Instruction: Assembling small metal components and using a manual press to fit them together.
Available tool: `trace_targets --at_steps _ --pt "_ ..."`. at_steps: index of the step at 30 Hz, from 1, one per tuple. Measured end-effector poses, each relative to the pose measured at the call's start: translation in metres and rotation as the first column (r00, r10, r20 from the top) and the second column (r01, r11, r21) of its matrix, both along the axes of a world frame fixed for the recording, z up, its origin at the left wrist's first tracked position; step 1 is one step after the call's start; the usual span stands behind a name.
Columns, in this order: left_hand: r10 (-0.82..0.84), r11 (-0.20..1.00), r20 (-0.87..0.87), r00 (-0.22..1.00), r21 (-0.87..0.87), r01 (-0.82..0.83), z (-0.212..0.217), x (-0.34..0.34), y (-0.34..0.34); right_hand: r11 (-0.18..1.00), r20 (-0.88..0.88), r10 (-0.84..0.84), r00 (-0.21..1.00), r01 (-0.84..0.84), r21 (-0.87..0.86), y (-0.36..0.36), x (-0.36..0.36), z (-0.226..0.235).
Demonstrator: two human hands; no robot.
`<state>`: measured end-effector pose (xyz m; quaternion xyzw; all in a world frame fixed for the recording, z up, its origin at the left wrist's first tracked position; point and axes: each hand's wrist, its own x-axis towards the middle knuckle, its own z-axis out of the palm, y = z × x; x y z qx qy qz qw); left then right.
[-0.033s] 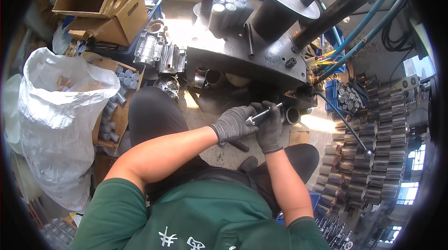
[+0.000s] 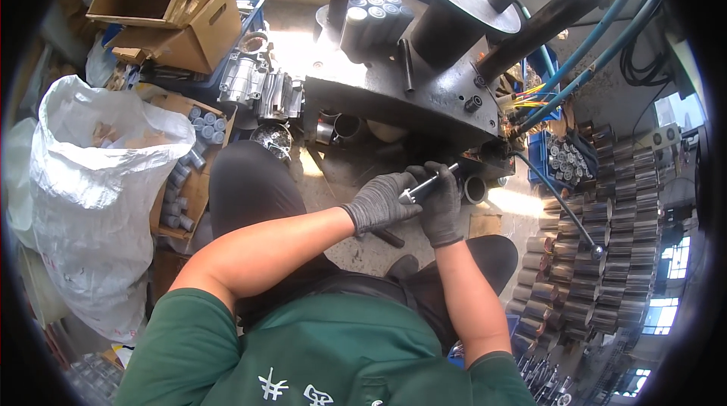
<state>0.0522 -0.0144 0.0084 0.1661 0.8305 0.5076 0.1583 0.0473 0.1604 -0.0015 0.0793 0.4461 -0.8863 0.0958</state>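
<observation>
gripping a short steel rod (image 2: 429, 183) in both gloved fists, left hand (image 2: 381, 201) at 8 o'clock, right hand (image 2: 441, 205) at 4; likely stiff, weighty, slick, best taken mid-shaft.

The left hand (image 2: 379, 201) and the right hand (image 2: 441, 205), both in grey gloves, are closed together around a thin metal rod (image 2: 429, 182), in front of a dark machine base (image 2: 394, 95). On the far part of this base stand several grey cylinders (image 2: 371, 16). At the left there is a big white sack (image 2: 98, 194) and cardboard boxes (image 2: 170, 8). At the right, rows of stacked gears (image 2: 606, 254) fill the floor.
</observation>
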Motion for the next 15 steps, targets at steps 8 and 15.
trace_targets --at_steps 8,15 --pt "0.088 0.663 0.491 0.867 0.621 -0.419 -0.001 -0.010 0.010 0.479 -0.419 0.288 0.861 0.249 0.842 -0.007 -0.112 0.069" --pt "0.110 0.674 0.536 0.837 0.579 -0.459 -0.001 -0.034 0.009 -0.085 -0.182 0.741 0.647 0.358 0.930 -0.056 -0.168 0.103"
